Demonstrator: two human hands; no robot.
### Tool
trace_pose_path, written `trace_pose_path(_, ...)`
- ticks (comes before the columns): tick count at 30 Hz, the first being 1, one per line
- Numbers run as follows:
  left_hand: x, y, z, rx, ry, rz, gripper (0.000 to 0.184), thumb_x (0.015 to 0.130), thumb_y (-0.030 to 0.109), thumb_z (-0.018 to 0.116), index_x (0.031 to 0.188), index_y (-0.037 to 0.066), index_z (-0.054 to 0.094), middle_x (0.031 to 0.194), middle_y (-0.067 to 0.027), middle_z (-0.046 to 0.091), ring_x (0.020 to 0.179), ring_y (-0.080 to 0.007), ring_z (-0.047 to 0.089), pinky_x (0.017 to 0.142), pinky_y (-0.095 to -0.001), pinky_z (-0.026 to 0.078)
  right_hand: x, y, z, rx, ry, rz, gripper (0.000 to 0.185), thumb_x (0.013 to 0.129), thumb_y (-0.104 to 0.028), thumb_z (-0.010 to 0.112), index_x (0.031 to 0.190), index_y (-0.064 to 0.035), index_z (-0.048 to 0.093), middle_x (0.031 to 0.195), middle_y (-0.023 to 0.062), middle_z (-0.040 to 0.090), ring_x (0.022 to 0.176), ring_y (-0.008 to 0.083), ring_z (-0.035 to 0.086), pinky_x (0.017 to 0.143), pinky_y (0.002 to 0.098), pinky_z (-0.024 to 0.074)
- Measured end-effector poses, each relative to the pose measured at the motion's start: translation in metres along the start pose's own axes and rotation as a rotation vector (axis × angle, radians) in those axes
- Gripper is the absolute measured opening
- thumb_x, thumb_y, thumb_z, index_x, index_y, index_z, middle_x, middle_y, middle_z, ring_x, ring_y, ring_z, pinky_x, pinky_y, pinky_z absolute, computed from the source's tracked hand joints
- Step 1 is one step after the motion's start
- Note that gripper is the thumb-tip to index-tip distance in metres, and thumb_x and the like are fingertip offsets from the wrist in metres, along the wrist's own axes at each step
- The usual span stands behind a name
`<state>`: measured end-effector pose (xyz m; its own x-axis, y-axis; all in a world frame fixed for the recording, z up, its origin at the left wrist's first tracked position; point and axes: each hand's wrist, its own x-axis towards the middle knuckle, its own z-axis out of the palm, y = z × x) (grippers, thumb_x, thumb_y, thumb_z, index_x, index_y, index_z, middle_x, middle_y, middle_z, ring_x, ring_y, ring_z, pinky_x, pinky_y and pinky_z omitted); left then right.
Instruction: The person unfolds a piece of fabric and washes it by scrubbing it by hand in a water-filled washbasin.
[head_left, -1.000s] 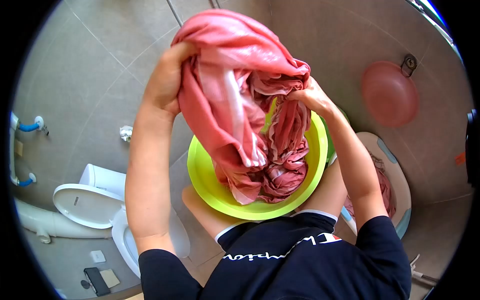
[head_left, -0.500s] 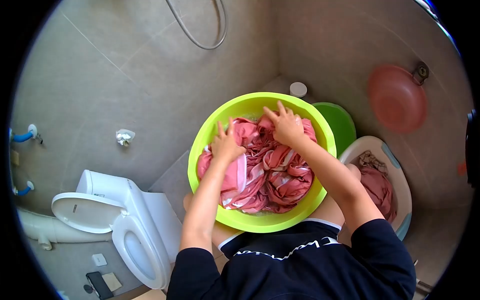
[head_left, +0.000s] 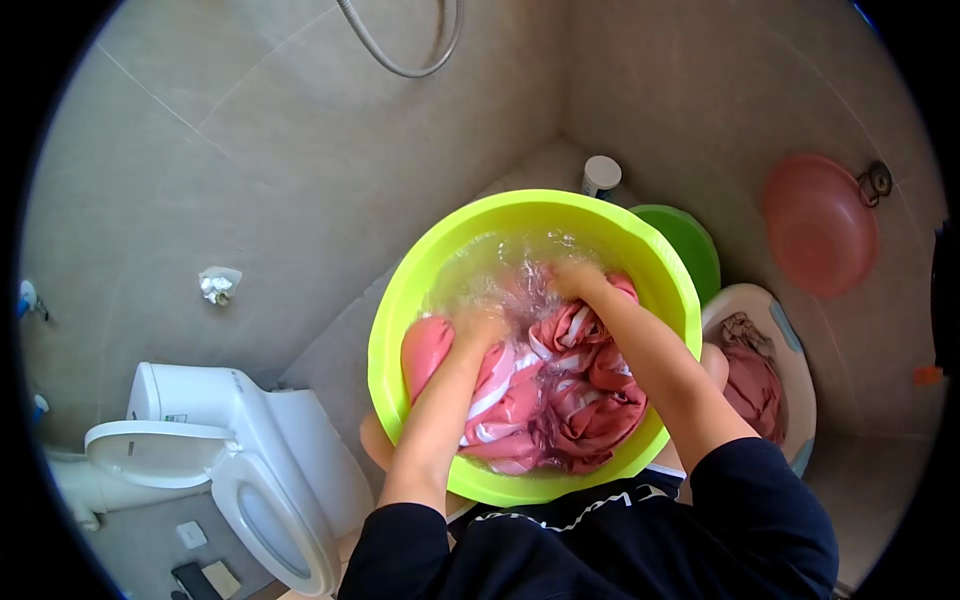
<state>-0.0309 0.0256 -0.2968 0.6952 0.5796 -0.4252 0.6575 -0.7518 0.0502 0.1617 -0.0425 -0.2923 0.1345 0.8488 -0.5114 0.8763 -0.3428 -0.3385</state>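
Observation:
A large yellow-green basin (head_left: 385, 370) holds water and a heap of wet pink cloth with white stripes (head_left: 595, 400). Both hands are plunged into the water near the far side of the cloth. My left hand (head_left: 482, 325) touches the left part of the cloth, its fingers hidden under splashing water. To the right, my right hand (head_left: 573, 278) reaches in at the cloth's far edge, and its fingers are also lost in the splash. Whether either hand grips the cloth cannot be made out.
Behind the basin stand a white-lidded tub (head_left: 602, 175) and a green basin (head_left: 690, 240). A pale tub (head_left: 800, 400) with dark pink clothes is at the right. The pink basin (head_left: 820, 225) hangs on the wall. A white toilet (head_left: 235, 460) stands on the left.
Both hands have gone from resting on top of the cloth with fingers spread to down in the water. Water now splashes at the far side, and the cloth has shifted toward me.

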Motion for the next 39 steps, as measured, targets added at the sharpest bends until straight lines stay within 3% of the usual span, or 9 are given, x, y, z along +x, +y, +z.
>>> trace_pose_path(3, 0.003, -0.007, 0.008, -0.122, 0.303, 0.008, 0.030, 0.079, 0.032, 0.058, 0.090, 0.007, 0.071, 0.104, -0.0195, 0.064, 0.097, -0.0374, 0.060, 0.086, -0.0457, 0.045, -0.012, 0.017, 0.011, 0.352, 0.319, 0.123, 0.050, 0.071, -0.030, 0.067, 0.117, -0.0124, 0.059, 0.114, 0.0171, 0.062, 0.107, 0.0325, 0.057, 0.091, 0.0414, 0.0449)
trace_pose_path(11, 0.029, 0.007, -0.018, -0.453, 0.362, 0.054, 0.054, 0.079, 0.032, 0.066, 0.128, 0.017, 0.049, 0.114, -0.0183, 0.060, 0.103, -0.0369, 0.058, 0.086, -0.0473, 0.046, -0.137, 0.006, -0.006, 0.521, 0.361, 0.254, 0.097, 0.057, -0.056, 0.078, 0.128, 0.0035, 0.048, 0.122, 0.0246, 0.055, 0.116, 0.0368, 0.052, 0.099, 0.0367, 0.0392)
trace_pose_path(19, 0.022, -0.018, -0.001, -0.671, 0.120, 0.441, 0.095, 0.059, 0.031, 0.077, 0.141, 0.008, 0.034, 0.125, -0.0237, 0.053, 0.117, -0.0343, 0.052, 0.099, -0.0351, 0.040, -0.220, 0.011, -0.068, 1.041, 0.598, -0.042, 0.043, 0.067, -0.007, 0.063, 0.108, 0.0023, 0.057, 0.095, 0.0078, 0.063, 0.085, 0.0147, 0.059, 0.079, 0.0262, 0.0485)
trace_pose_path(25, -0.063, -0.024, -0.070, -0.848, -0.043, 0.359, 0.075, 0.061, 0.011, 0.071, 0.130, 0.001, 0.044, 0.118, -0.0156, 0.059, 0.108, -0.0236, 0.056, 0.096, -0.0303, 0.042, -0.216, 0.027, -0.081, 1.360, 0.742, -0.008, 0.033, 0.075, -0.008, 0.055, 0.106, 0.0014, 0.058, 0.095, 0.0075, 0.061, 0.085, 0.0137, 0.058, 0.079, 0.0254, 0.0478)
trace_pose_path(31, -0.099, -0.072, -0.103, -1.432, -0.110, 0.213, 0.074, 0.067, 0.004, 0.065, 0.136, 0.001, 0.038, 0.116, -0.0093, 0.058, 0.101, -0.0144, 0.055, 0.089, -0.0284, 0.045, -0.180, 0.000, -0.060, 0.603, 0.837, 0.151, 0.045, 0.073, -0.034, 0.058, 0.110, -0.0077, 0.059, 0.100, 0.0195, 0.064, 0.093, 0.0333, 0.061, 0.083, 0.0379, 0.0464)
trace_pose_path(33, -0.102, -0.056, -0.109, -1.121, 0.034, 0.035, 0.085, 0.068, 0.008, 0.065, 0.143, 0.005, 0.028, 0.130, -0.0159, 0.050, 0.110, -0.0239, 0.054, 0.094, -0.0330, 0.044, -0.159, -0.007, -0.048, 0.315, 0.869, 0.118, 0.043, 0.074, -0.031, 0.058, 0.112, -0.0124, 0.053, 0.103, 0.0210, 0.061, 0.092, 0.0393, 0.059, 0.079, 0.0462, 0.0477)
trace_pose_path(35, -0.105, -0.018, -0.107, -0.256, 0.323, -0.044, 0.088, 0.070, 0.015, 0.064, 0.147, 0.021, 0.022, 0.150, -0.0246, 0.013, 0.134, -0.0440, 0.026, 0.106, -0.0433, 0.034, -0.143, -0.010, -0.025, 0.149, 0.896, 0.078, 0.051, 0.074, -0.025, 0.060, 0.123, -0.0184, 0.049, 0.114, 0.0208, 0.055, 0.092, 0.0383, 0.060, 0.078, 0.0477, 0.0494)
trace_pose_path(37, -0.095, 0.009, -0.096, 0.040, 0.254, 0.131, 0.089, 0.071, 0.017, 0.065, 0.148, 0.022, 0.020, 0.153, -0.0186, 0.010, 0.138, -0.0403, 0.017, 0.110, -0.0503, 0.023, -0.126, -0.013, 0.001, -0.017, 0.812, 0.089, 0.066, 0.073, -0.016, 0.061, 0.135, -0.0288, 0.041, 0.138, 0.0194, 0.038, 0.105, 0.0396, 0.054, 0.081, 0.0478, 0.0503)
trace_pose_path(39, -0.076, 0.020, -0.070, -0.035, 0.082, 0.123, 0.091, 0.073, 0.050, 0.063, 0.148, 0.020, 0.020, 0.153, -0.0178, 0.011, 0.140, -0.0387, 0.014, 0.109, -0.0561, 0.019, -0.115, -0.017, 0.021, -0.233, 0.807, 0.015, 0.065, 0.073, -0.016, 0.062, 0.134, -0.0303, 0.043, 0.142, 0.0181, 0.034, 0.117, 0.0425, 0.046, 0.086, 0.0514, 0.0476)
